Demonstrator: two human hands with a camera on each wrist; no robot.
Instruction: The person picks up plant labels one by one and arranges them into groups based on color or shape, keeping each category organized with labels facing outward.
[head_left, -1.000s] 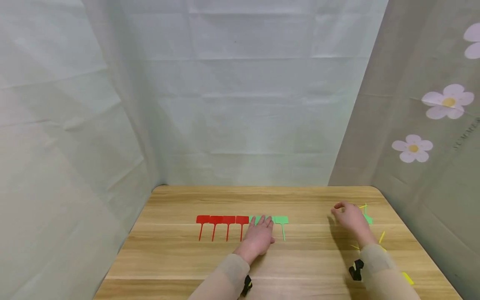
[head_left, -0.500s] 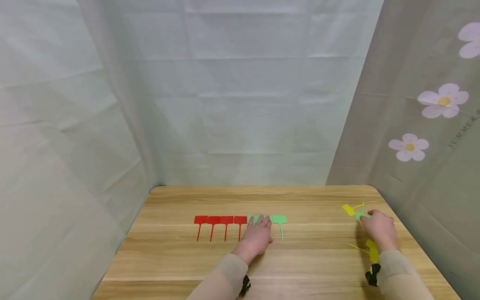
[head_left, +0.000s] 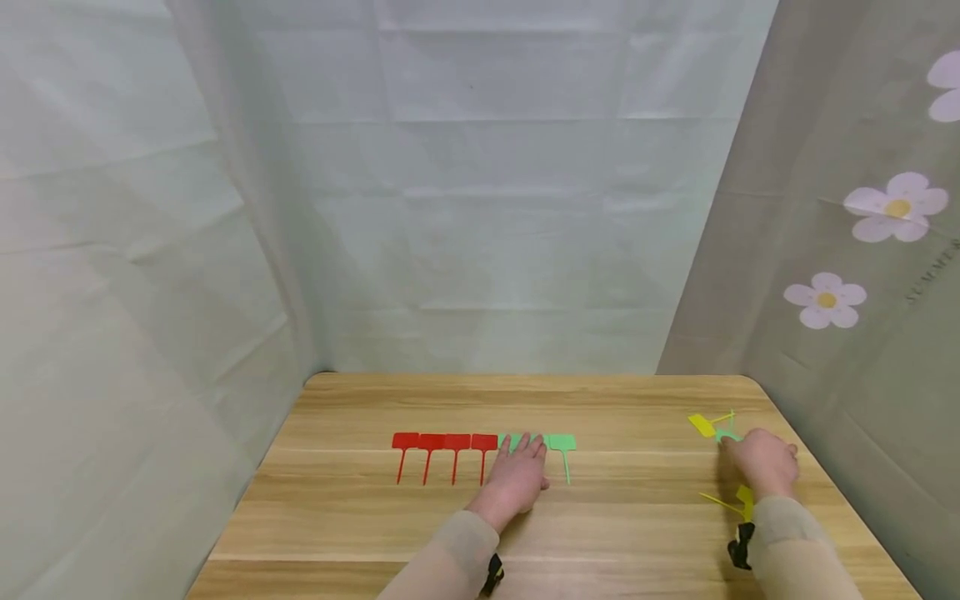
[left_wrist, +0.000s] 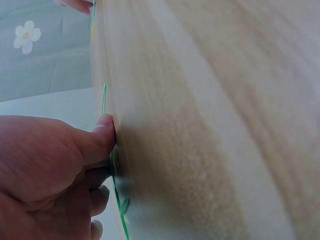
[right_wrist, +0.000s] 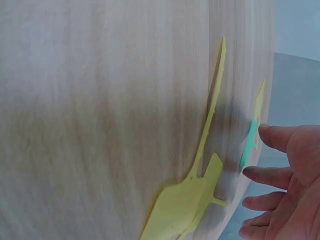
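Observation:
My left hand (head_left: 517, 475) lies with straight fingers over the green plant tags (head_left: 562, 442) in the middle of the table, covering part of them. Red plant tags (head_left: 406, 440) continue that row to the left, stems toward me. On the right, my right hand (head_left: 761, 465) reaches down at a loose green plant tag (head_left: 726, 435). In the right wrist view the thumb and forefinger stand apart, with this green tag (right_wrist: 248, 144) showing between their tips. A yellow plant tag (head_left: 702, 425) lies just beyond it.
Several yellow plant tags (right_wrist: 182, 202) lie overlapping nearer my right wrist, partly hidden by the hand and sleeve. A pale curtain (head_left: 480, 250) hangs behind the wooden table (head_left: 360, 533), and a flowered one (head_left: 825, 367) on the right side.
My right hand has moved right and come down to the loose green tag, uncovering the far yellow tag. The left hand has stayed on the row.

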